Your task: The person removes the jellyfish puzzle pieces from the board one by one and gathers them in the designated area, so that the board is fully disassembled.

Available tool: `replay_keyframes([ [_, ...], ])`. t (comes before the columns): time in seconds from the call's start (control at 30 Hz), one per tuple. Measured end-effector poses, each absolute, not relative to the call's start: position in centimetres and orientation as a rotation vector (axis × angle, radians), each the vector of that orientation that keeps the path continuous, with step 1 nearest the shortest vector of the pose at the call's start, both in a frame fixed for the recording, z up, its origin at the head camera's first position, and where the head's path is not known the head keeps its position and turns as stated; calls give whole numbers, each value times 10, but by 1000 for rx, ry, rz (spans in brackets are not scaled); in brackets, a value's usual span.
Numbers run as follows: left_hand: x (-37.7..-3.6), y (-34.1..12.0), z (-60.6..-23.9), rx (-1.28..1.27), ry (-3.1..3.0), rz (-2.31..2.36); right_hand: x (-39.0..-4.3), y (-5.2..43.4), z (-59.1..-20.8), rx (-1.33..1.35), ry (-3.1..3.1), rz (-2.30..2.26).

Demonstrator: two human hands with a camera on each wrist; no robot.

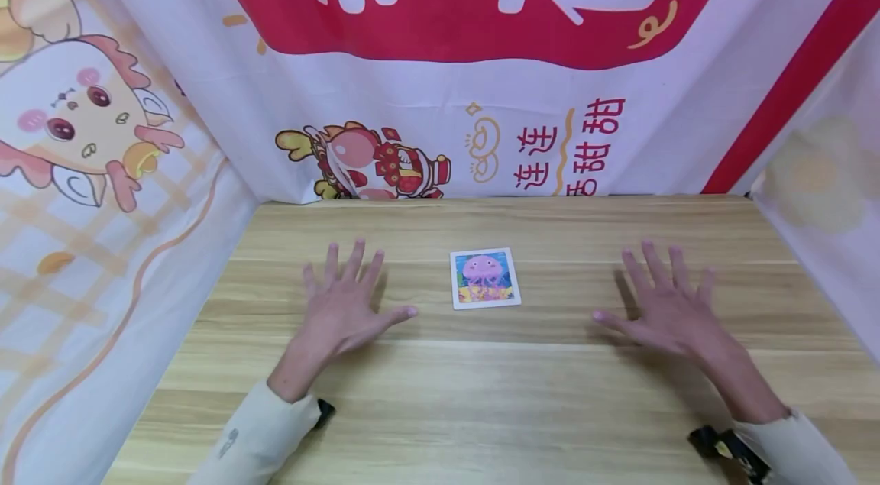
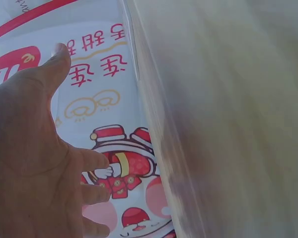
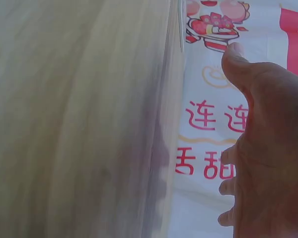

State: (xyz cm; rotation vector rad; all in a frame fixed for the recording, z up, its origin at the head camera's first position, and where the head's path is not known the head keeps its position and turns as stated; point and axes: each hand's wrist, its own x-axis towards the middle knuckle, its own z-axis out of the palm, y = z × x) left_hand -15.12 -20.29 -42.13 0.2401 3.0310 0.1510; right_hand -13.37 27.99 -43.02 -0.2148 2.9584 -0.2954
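Both hands out over a light wooden table (image 1: pixel 522 393), palms down, fingers spread and straight, neither holding anything. Left hand (image 1: pixel 344 309) sits left of centre, thumb pointing right toward a small square card (image 1: pixel 484 278); right hand (image 1: pixel 670 309) is off to the right, thumb pointing left toward the same card. Card lies flat on the table between the two hands, touching neither, a bit nearer the left thumb than the right; white border, pink jellyfish picture on a blue ground, face up. Whether the palms rest on the wood or hover just above it is hard to tell from the head view; shadows sit close under the fingers. Cream sleeves cover both forearms, with a dark strap at each wrist. Left wrist view shows the left hand (image 2: pixel 30 163) from below, thumb stretched out, fingers loose, nothing gripped, table edge (image 2: pixel 198 124) blurred beside it. Right wrist view shows the same for the right hand (image 3: pixel 270 144): thumb up, fingers relaxed, empty, table surface (image 3: pixel 74 119) blurred at left. Behind the table hangs a printed banner (image 1: pixel 440 111), white with a big red panel, red Chinese characters and a cartoon dragon figure; a similar cartoon cloth (image 1: pixel 82 164) lines the left side, another pale cloth the right.
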Motion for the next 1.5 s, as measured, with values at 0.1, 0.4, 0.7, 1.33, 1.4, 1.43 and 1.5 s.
replay_keyframes([
  [0.1, -154, -196, -421, 264, 3021, 161, -137, 272, -430, -232, 2959, -316],
  [0.4, -162, -174, -420, 303, 2983, 242, -147, 249, -428, -289, 2948, -375],
  [0.7, -179, -152, -421, 382, 2993, 296, -164, 223, -430, -355, 2914, -474],
  [1.33, -202, -114, -427, 370, 2829, 709, -195, 179, -437, -488, 2697, -881],
  [1.4, -203, -112, -427, 352, 2816, 745, -196, 175, -438, -521, 2682, -916],
  [1.43, -203, -111, -427, 339, 2803, 771, -197, 173, -438, -530, 2670, -936],
  [1.5, -204, -109, -427, 321, 2774, 811, -198, 171, -438, -540, 2637, -984],
])
